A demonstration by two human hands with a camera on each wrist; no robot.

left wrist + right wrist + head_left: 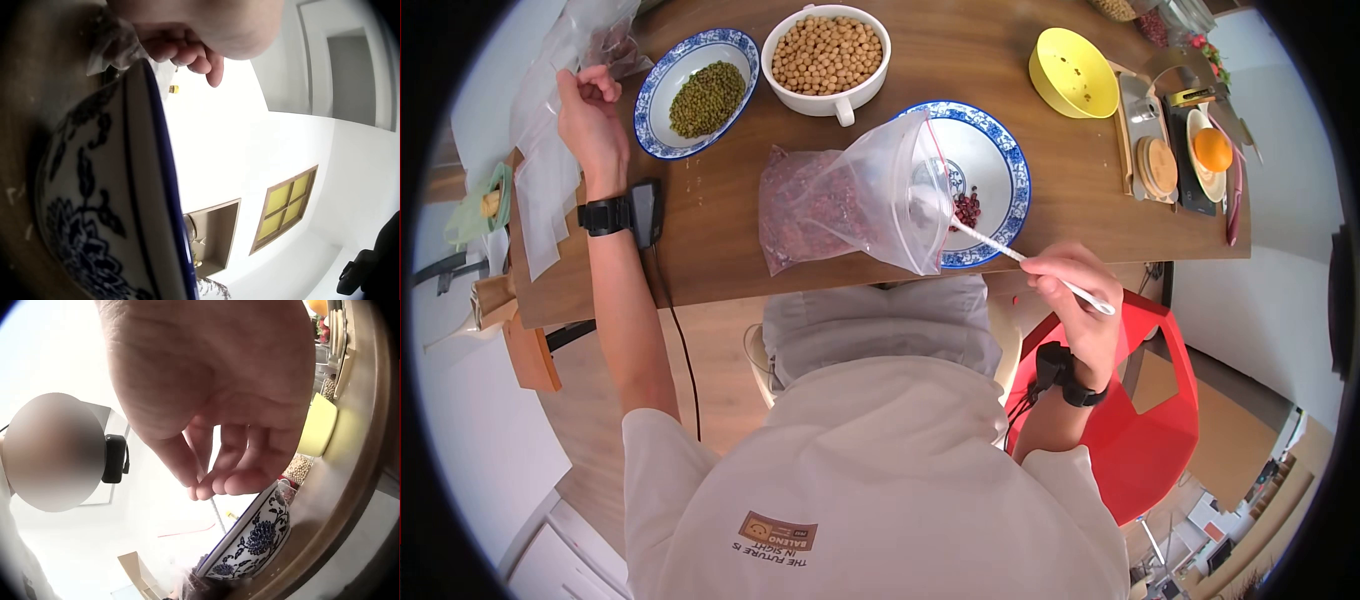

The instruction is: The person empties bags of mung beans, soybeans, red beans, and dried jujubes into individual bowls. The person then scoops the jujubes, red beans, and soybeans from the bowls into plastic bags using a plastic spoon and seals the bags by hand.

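Note:
My right hand [1080,290] pinches the handle of a white spoon [992,241] between thumb and fingers. The spoon's head overlaps the mouth of a clear zip bag [890,205] of dark red beans [815,205]. This bag lies on the table, its mouth reaching over a blue-and-white bowl [1000,140]. Some red beans [967,208] sit in that bowl. At the left, my left hand [593,130] is raised with loosely curled fingers and nothing in it. Beside it stands another patterned bowl [94,187], holding green beans [707,99].
A white handled pot [845,104] of chickpeas stands at the back. Towards the right are a yellow bowl [1072,75], a wooden tray [1124,140] and an orange [1213,150]. Clear plastic bags [540,190] lie at the left edge. A red chair [1145,440] stands below the table's right side.

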